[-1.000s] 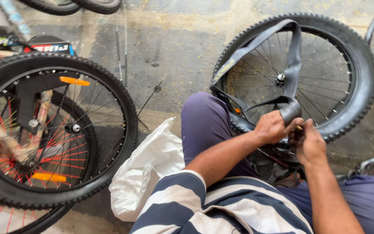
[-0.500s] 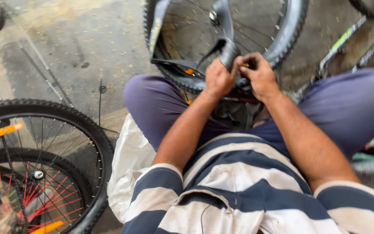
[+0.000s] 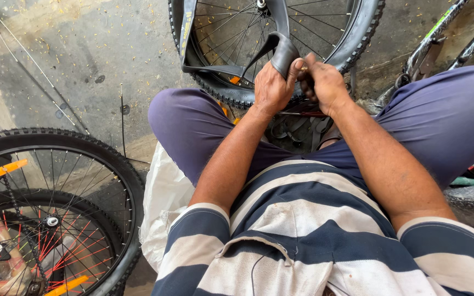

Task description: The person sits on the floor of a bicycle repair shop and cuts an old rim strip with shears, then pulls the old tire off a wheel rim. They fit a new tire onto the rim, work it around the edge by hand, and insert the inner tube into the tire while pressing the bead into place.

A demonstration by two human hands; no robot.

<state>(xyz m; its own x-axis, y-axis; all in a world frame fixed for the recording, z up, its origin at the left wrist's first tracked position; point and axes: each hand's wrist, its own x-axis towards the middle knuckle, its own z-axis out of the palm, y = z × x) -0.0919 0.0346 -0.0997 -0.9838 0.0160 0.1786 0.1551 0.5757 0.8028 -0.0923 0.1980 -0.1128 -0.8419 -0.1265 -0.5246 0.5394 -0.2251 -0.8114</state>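
Observation:
A black rubber inner tube [image 3: 278,44] loops out of a bicycle wheel [image 3: 357,33] with a knobbly tyre that lies on the concrete in front of my knees. My left hand [image 3: 270,87] grips a folded part of the tube at the near rim. My right hand [image 3: 325,82] is closed right beside it, pinching the same fold. Both forearms reach forward over my purple trousers and striped shirt.
Two stacked bicycle wheels [image 3: 50,214] with orange reflectors and red spokes lie at the lower left. A white plastic sack [image 3: 163,203] sits beside my left thigh. Loose thin spokes [image 3: 34,66] lie on the concrete. A bicycle frame [image 3: 445,38] stands at the upper right.
My view has tilted down and shifted right, bringing my lap to the centre. Both hands have kept their hold on the tube's fold at the tyre's near rim.

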